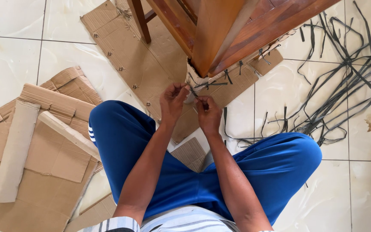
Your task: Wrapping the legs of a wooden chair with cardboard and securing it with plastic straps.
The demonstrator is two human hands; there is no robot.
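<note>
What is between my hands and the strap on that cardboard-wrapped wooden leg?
Nothing visible. The left hand and right hand are both already at the dark plastic strap on the cardboard wrapping of the wooden furniture leg, fingertips pinching it.

You are working in bright, even daylight; the glossy white floor tiles point(9, 56) throw soft glare at the upper left. Shadows stay faint beneath the wooden furniture leg point(211, 34). Everything looks sharp, with slight wide-angle bending toward the edges.

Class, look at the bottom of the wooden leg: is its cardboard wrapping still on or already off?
Still on. Cardboard wrapping clings around the wooden leg, crossed by a dark strap.
</note>
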